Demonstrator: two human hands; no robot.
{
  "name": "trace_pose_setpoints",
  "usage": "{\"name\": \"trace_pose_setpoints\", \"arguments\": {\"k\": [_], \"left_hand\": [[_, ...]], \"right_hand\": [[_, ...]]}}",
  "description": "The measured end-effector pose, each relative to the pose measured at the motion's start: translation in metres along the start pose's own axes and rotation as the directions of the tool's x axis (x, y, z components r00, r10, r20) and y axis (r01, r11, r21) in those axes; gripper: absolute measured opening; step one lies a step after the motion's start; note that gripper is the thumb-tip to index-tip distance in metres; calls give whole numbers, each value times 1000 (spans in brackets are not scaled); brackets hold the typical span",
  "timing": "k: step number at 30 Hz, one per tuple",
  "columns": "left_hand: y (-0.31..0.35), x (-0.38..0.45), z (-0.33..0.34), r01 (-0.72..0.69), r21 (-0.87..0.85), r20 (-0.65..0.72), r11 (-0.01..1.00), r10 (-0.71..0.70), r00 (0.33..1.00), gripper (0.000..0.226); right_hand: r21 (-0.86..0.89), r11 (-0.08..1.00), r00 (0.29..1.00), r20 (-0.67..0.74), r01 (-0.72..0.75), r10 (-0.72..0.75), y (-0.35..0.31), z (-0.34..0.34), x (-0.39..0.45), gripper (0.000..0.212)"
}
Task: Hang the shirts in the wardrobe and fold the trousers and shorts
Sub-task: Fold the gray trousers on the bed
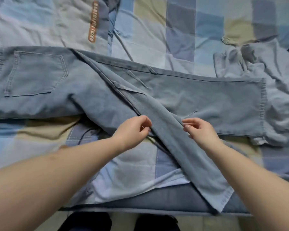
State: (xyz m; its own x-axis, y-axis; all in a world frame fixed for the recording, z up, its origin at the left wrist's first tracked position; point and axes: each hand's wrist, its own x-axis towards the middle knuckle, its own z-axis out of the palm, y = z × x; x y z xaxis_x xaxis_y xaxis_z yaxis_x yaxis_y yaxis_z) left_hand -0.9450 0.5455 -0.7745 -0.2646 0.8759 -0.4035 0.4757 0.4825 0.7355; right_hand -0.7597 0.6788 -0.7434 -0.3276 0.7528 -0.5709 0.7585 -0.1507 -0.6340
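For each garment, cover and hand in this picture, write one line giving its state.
Jeans: spread flat, one leg straight, the other crossing toward the bed edge.
Left hand: pinching the crossing leg's edge.
Right hand: pinching its other edge.
Pale garment: crumpled, unfolded.
Checked cover: spread, wrinkled.

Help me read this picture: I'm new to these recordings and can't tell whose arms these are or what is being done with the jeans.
There is no machine. One camera worn on a person's head looks down, so the two bare arms are the wearer's own. A pair of light blue jeans lies across a bed with a checked quilt. One leg lies flat toward the right; the other crosses it and runs down over the bed's near edge. The left hand and right hand each pinch an edge of that crossing leg. A crumpled pale garment lies at the right, and another with an orange printed strip lies farther back.
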Motion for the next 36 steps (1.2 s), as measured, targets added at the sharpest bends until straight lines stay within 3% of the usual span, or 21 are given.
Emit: {"name": "trace_pose_setpoints", "arguments": {"k": [4,8,11,13,15,17,19,22,24,27,31,34,36], "left_hand": [[24,-13,67,-106,155,67,982,97,993,15],[50,-16,139,-247,296,174,923,202,964,23],[61,-19,186,-462,457,294,760,362,885,47],[65,-16,218,-564,564,388,604,409,826,70],[69,-17,241,-616,623,483,481,382,788,86],[73,-18,261,-648,645,540,404,358,761,84],[75,-17,277,-663,665,590,344,301,749,82],[74,-13,288,-660,671,633,339,202,747,76],[74,-9,291,-657,650,631,381,211,746,70],[80,0,286,-640,564,577,522,306,757,60],[101,11,267,-530,450,405,719,364,839,44],[126,33,246,-434,425,243,795,361,900,27],[154,62,228,-391,403,128,828,372,920,31]], "right_hand": [[-113,993,997,72,32,-24,70,-39,-15,26],[-514,843,975,216,159,-52,147,-87,-27,26],[-618,755,950,310,220,-23,208,-123,-40,38],[-648,712,953,285,271,-104,248,-145,-50,41],[-683,650,941,280,333,-188,282,-158,-58,40],[-671,645,930,293,366,-222,307,-164,-63,49],[-709,550,894,294,442,-338,331,-162,-63,46],[-756,362,803,347,546,-485,354,-147,-59,50],[-751,345,784,353,563,-511,360,-133,-55,47],[-758,375,800,308,533,-515,360,-123,-52,37],[-591,630,850,212,504,-482,349,-134,-50,43],[-303,908,947,-47,289,-317,311,-158,-45,32],[-176,961,948,-198,215,-249,283,-179,-27,33]]}}
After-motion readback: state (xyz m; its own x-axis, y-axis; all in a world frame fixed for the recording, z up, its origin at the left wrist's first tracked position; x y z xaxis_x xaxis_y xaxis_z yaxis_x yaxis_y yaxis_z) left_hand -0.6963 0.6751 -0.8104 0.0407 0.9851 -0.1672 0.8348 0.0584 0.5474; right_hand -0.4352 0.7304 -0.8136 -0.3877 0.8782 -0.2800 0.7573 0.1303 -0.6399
